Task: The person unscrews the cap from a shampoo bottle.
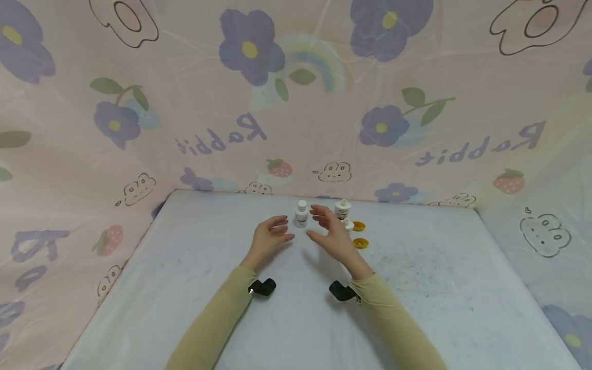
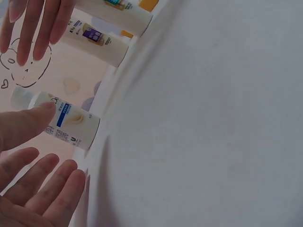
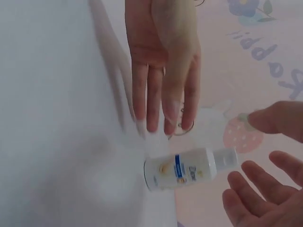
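Observation:
A small white bottle (image 1: 301, 218) with a white cap and a blue label band stands upright near the back of the table. My left hand (image 1: 270, 239) is to its left, fingers loosely bent and holding nothing. On its other side, my right hand (image 1: 334, 237) is spread with thumb and fingers apart, also holding nothing. In the left wrist view, the left thumb overlaps the bottle (image 2: 78, 124). The right wrist view has the bottle (image 3: 189, 169) between both hands, its cap close to the right fingertips.
Beyond the right hand stand a larger white bottle (image 1: 343, 209) and a shorter white one (image 1: 349, 225), partly hidden by that hand. Two small yellow round pieces (image 1: 361, 243) lie beside them. A patterned cloth wall (image 1: 305, 113) rises behind the white-covered table (image 1: 296, 329).

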Available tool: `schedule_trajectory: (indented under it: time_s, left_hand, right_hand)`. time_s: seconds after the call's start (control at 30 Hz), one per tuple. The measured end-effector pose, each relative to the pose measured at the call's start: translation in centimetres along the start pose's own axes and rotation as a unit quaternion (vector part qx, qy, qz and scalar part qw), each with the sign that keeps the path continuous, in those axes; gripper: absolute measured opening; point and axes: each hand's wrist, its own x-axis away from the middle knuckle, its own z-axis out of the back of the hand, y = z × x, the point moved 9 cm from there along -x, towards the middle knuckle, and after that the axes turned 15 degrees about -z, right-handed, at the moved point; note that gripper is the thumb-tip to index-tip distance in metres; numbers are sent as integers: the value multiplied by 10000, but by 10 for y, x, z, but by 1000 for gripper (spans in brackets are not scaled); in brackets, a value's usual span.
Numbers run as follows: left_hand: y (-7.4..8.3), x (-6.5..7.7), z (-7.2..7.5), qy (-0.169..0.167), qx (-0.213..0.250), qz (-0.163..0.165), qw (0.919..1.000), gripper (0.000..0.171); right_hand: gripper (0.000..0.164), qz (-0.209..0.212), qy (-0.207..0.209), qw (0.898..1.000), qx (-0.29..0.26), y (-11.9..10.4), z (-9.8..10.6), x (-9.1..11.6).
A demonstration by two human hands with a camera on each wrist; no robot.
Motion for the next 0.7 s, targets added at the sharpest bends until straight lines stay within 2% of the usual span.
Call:
schedule_trajectory:
  time_s: [0.07,0.17,0.37,0.7]
  left_hand:
    - [8,-4,-2,-78,157,-32,9998,58]
    - [-4,-13,-4,-64,327,-27,9994,64]
    - [-22,-25,-6,73,128,16,9999,67]
    - [-32,-38,-7,186,-66,-77,9998,63]
  right_hand:
    - [61,74,103,9999,4,8,-3,-7]
    - [61,150,216,9996,121,10,-7,-11]
    - [61,234,545,9973,422,11,-9,-17]
    - [59,160,768,9967,223,16,-10,-28]
